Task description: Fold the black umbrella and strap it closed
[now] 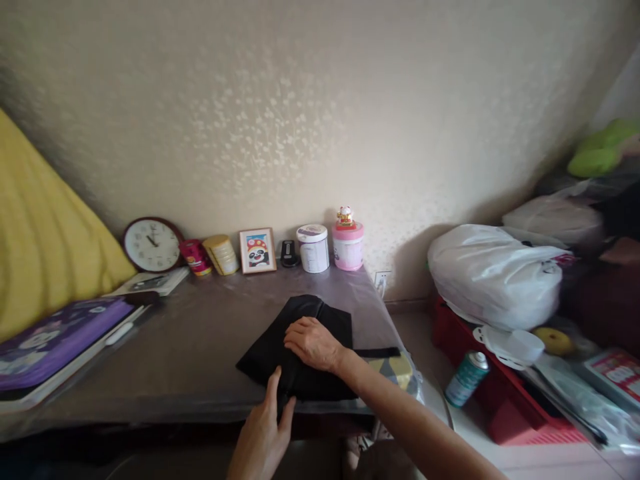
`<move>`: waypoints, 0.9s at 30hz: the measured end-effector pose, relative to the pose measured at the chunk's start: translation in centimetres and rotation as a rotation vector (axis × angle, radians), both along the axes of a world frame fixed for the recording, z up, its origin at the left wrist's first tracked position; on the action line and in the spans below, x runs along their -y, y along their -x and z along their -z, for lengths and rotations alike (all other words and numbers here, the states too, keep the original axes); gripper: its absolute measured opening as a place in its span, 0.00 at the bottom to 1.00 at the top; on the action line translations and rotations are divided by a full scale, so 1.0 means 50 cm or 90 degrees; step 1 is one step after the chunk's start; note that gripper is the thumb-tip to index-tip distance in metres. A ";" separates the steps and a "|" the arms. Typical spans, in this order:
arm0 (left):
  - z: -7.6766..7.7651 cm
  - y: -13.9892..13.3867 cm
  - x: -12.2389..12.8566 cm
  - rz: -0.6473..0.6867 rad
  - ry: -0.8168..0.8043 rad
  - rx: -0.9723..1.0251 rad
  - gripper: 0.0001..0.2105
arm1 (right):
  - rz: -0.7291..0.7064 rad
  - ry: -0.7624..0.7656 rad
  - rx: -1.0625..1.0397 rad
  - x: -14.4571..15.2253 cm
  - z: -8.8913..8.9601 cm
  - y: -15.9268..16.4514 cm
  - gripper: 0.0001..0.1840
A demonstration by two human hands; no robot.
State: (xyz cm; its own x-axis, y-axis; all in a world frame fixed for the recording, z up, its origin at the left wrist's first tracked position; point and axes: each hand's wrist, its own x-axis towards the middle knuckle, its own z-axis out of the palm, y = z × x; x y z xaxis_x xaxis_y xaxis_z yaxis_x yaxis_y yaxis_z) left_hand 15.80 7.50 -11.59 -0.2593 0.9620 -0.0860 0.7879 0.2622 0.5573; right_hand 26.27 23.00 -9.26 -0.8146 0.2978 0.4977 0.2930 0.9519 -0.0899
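Observation:
A flat black cloth item (335,323) lies near the front edge of the table, with a line like a seam or zipper running down its middle. My right hand (313,343) rests on top of it, palm down, with the fingers lying flat and slightly bent. At its lower edge, my left hand (265,427) has the thumb and index finger on either side of some black material by the line. Whether that is the cloth's edge or a small pull cannot be made out. A black strap (377,352) sticks out to the right over a yellow-and-grey patterned thing (400,369).
Along the wall stand a clock (153,245), a picture frame (257,251), a white tub (313,249) and a pink tub (349,247) with a cat figurine. Purple folders (65,340) lie left. On the right are a spray can (467,379), a red crate (515,423) and a white bag (495,273).

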 end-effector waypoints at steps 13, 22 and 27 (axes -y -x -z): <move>-0.021 -0.005 0.002 0.001 0.013 0.009 0.24 | 0.242 0.046 -0.001 -0.139 -0.019 0.028 0.15; -0.031 0.002 0.002 -0.007 0.004 -0.003 0.25 | 0.166 0.055 0.043 -0.127 0.007 0.008 0.14; -0.032 0.006 -0.002 -0.002 -0.001 0.007 0.26 | 0.251 0.058 -0.018 -0.156 -0.006 -0.012 0.16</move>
State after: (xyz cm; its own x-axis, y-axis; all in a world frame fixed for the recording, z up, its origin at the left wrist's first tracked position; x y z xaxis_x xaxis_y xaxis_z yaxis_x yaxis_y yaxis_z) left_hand 15.52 7.59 -9.97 -0.2616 0.9613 -0.0868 0.7809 0.2637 0.5662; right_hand 26.87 30.82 -8.97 -0.6150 0.6290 0.4755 0.6307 0.7544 -0.1821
